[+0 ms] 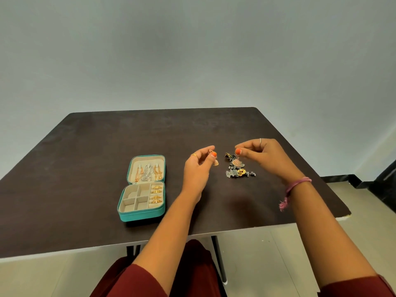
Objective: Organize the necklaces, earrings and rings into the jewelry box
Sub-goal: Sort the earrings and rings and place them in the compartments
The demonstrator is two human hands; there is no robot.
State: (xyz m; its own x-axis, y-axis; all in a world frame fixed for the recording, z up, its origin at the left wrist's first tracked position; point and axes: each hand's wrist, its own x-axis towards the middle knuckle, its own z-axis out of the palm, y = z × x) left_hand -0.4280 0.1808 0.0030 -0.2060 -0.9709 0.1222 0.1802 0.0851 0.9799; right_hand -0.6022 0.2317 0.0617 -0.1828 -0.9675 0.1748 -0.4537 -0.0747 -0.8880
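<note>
An open teal jewelry box lies on the dark table. Several necklaces hang in its lid. Several gold rings sit in the right-hand slots, and the other compartments look bare. My left hand pinches a gold dangling earring between thumb and finger, above the table right of the box. My right hand pinches a round pinkish-gold earring and lifts it from a small heap of earrings on the table.
The table's far edge meets a plain grey wall. Its right front corner is chipped. A pink thread band circles my right wrist. Tiled floor and my maroon-clad lap lie below the near edge.
</note>
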